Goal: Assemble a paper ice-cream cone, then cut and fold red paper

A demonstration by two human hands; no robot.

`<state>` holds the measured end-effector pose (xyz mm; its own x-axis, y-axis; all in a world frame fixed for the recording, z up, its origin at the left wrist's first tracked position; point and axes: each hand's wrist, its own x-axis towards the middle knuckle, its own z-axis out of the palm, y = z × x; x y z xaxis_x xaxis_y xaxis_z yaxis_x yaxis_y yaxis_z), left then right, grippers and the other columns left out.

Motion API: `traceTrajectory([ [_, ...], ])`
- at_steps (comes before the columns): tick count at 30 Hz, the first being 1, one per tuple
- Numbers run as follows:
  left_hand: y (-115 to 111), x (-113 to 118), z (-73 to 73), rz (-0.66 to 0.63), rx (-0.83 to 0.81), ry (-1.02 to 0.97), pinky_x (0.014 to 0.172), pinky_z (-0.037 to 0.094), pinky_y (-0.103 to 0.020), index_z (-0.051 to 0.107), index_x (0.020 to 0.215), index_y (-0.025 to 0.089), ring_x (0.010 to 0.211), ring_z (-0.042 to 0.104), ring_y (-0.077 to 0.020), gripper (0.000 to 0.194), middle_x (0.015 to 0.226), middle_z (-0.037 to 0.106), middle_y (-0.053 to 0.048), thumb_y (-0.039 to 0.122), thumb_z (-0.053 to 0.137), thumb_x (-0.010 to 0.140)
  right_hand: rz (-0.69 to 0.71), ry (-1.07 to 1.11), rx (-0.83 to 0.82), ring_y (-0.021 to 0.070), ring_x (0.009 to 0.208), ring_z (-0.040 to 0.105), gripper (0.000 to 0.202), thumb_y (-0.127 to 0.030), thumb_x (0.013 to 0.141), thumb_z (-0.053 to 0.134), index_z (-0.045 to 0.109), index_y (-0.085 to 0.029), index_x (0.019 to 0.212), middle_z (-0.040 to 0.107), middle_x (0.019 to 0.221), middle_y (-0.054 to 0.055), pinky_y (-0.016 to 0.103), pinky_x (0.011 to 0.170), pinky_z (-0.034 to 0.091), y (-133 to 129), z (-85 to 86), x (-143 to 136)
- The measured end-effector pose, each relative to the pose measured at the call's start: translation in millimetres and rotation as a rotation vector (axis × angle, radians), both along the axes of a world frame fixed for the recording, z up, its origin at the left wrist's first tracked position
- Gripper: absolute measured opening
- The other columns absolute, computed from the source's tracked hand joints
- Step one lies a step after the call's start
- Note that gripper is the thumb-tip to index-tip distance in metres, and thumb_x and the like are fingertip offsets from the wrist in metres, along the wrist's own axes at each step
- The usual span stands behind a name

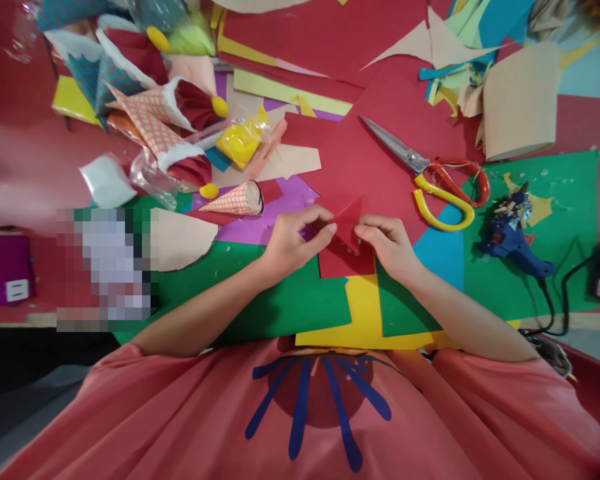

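Between my hands is a piece of red paper [347,219] with a pointed, triangular upper part. My left hand [297,241] pinches its left edge between thumb and fingers. On the opposite side, my right hand [391,245] grips the right edge, thumb towards me. Just below lies a flat red paper sheet [345,265]; whether it joins the held piece I cannot tell. Scissors [423,163] with one red and one yellow handle rest beyond my right hand. A small checked paper cone [235,200] lies on its side near my left hand.
A blue glue gun [520,243] with a cord lies at right on green sheets [560,280]. Paper cones with white trim [173,100] crowd the upper left, near a yellow clay packet [244,139]. A beige paper roll [521,103] and paper scraps lie upper right.
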<state>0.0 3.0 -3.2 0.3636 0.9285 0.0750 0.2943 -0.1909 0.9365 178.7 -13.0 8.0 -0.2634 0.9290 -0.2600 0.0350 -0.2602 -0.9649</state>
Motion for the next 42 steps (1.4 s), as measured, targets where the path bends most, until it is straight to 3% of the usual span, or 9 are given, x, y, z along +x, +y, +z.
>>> traceTrajectory([
  [7, -0.3, 0.0, 4.5, -0.004, 0.091, 0.011, 0.06, 0.047, -0.017, 0.063, 0.08, 0.017, 0.062, 0.061, -0.0075, 0.007, 0.071, 0.068, 0.002, 0.02, 0.057, 0.082, 0.024, -0.039, -0.032, 0.0085, 0.055, 0.046, 0.029, -0.032, 0.081, 0.053, 0.05, -0.019, 0.055, 0.049, 0.052, -0.004, 0.023, 0.054, 0.036, -1.0, 2.1, -0.3],
  [28, -0.6, -0.7, -0.4, -0.049, -0.116, -0.075, 0.059, 0.046, -0.018, 0.062, 0.085, 0.016, 0.059, 0.056, -0.0065, 0.011, 0.07, 0.063, 0.002, 0.025, 0.055, 0.083, 0.057, -0.044, 0.028, 0.0077, 0.055, 0.043, 0.033, -0.036, 0.085, 0.052, 0.052, -0.018, 0.057, 0.05, 0.055, -0.003, 0.022, 0.053, 0.033, -2.4, -0.3, -0.2],
  [35, -2.5, -0.4, 0.8, -0.037, -0.081, -0.054, 0.057, 0.046, -0.019, 0.062, 0.085, 0.016, 0.06, 0.059, -0.0077, 0.012, 0.068, 0.066, 0.001, 0.026, 0.057, 0.084, 0.012, -0.014, -0.03, 0.0077, 0.052, 0.041, 0.031, -0.031, 0.079, 0.054, 0.051, -0.018, 0.051, 0.048, 0.05, -0.004, 0.023, 0.051, 0.033, -0.9, 0.1, 0.6],
  [42, -5.1, -1.5, -5.7, -0.062, -0.09, -0.161, 0.058, 0.051, -0.018, 0.069, 0.096, 0.017, 0.066, 0.066, -0.0089, 0.019, 0.083, 0.073, -0.003, 0.031, 0.059, 0.087, 0.004, 0.146, -0.145, 0.007, 0.052, 0.046, 0.019, -0.029, 0.078, 0.058, 0.067, -0.019, 0.066, 0.057, 0.055, -0.005, 0.021, 0.051, 0.035, -2.3, -11.7, 3.6],
])
